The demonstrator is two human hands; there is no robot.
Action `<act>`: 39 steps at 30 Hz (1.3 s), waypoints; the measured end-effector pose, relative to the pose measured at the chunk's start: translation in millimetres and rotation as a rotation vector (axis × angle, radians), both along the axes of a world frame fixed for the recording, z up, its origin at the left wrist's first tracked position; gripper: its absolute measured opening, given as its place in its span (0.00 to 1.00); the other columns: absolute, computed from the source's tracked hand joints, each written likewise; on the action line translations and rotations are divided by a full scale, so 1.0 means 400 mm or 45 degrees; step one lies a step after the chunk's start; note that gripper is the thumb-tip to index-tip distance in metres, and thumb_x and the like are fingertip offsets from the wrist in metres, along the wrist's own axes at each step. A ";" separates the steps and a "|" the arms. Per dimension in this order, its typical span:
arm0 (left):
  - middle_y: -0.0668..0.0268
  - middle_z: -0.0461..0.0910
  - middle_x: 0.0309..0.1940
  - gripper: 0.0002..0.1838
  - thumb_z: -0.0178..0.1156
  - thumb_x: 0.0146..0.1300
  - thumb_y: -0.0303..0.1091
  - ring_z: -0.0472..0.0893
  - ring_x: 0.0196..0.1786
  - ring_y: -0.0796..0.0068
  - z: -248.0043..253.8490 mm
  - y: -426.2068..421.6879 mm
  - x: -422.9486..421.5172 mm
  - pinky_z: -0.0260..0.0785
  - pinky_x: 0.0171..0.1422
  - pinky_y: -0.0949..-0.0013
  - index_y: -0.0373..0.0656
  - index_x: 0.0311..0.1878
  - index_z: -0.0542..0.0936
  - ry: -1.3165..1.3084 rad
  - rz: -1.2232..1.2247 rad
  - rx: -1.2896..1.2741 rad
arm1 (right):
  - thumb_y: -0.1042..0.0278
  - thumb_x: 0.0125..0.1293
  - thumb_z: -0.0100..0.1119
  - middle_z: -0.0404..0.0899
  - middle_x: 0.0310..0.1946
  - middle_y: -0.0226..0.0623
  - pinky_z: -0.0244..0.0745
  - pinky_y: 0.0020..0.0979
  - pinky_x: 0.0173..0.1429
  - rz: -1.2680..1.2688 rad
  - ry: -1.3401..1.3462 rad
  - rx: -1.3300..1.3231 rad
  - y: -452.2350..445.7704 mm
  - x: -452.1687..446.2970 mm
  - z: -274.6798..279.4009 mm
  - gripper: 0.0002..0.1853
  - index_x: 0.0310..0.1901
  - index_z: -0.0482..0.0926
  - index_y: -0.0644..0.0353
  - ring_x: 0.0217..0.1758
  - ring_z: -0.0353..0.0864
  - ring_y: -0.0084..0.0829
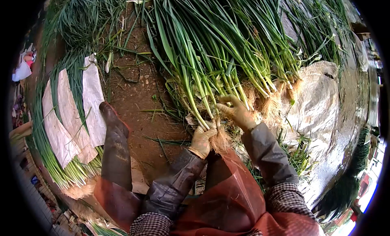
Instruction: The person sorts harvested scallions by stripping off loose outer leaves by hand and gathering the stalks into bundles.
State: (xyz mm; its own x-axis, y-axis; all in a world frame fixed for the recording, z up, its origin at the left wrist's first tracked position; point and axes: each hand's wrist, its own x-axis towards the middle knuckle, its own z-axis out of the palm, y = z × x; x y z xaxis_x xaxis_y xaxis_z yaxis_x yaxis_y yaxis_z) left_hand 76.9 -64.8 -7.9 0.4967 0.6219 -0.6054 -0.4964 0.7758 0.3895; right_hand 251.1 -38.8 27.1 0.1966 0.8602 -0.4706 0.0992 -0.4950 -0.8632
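Observation:
My gloved left hand [202, 141] is closed around the lower white stems of a few green onions [193, 98], with their pale, stringy roots [220, 141] hanging beside it. My gloved right hand [239, 113] is just to the right, its bent fingers apart and reaching to the held stalks near the base. Whether those fingertips touch a stalk is hard to make out. Behind both hands spreads a large heap of green onions [227, 37], leaves pointing away and roots toward me.
At left, tied-looking green onions [75, 171] lie under pale cloth strips [94, 102]. My booted leg [115, 150] stands beside them. A whitish plastic sheet [317, 98] covers the ground at right, with leaf scraps [298, 152] near it. Brown soil [140, 89] shows between the heaps.

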 end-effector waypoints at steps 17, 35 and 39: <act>0.61 0.79 0.41 0.12 0.50 0.64 0.17 0.81 0.43 0.68 -0.042 -0.023 -0.021 0.78 0.46 0.69 0.36 0.49 0.75 0.150 -0.055 -0.078 | 0.60 0.62 0.63 0.82 0.37 0.38 0.80 0.34 0.45 0.782 -0.483 0.004 -0.032 -0.040 -0.004 0.14 0.47 0.80 0.54 0.38 0.81 0.33; 0.57 0.78 0.46 0.16 0.52 0.65 0.21 0.81 0.47 0.68 -0.011 -0.004 -0.062 0.79 0.49 0.70 0.36 0.56 0.71 -0.039 -0.138 -0.161 | 0.70 0.69 0.52 0.76 0.28 0.34 0.76 0.20 0.30 -0.231 0.754 -0.228 -0.142 0.051 0.028 0.05 0.36 0.71 0.61 0.25 0.76 0.21; 0.61 0.78 0.48 0.18 0.51 0.64 0.18 0.80 0.51 0.65 -0.013 0.010 -0.080 0.79 0.54 0.64 0.39 0.57 0.71 -0.299 0.057 -0.264 | 0.68 0.68 0.55 0.78 0.30 0.37 0.76 0.20 0.33 -0.204 0.458 -0.234 -0.151 0.121 0.030 0.11 0.49 0.73 0.62 0.28 0.78 0.23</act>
State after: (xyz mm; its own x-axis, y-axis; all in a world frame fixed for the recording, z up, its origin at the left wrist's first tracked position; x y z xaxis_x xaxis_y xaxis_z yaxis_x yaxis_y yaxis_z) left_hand 44.9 -60.8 -13.1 0.6130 0.5212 -0.5938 -0.5893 0.8022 0.0958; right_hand 299.5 -99.3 39.0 0.1165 0.7273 -0.6763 -0.2827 -0.6285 -0.7246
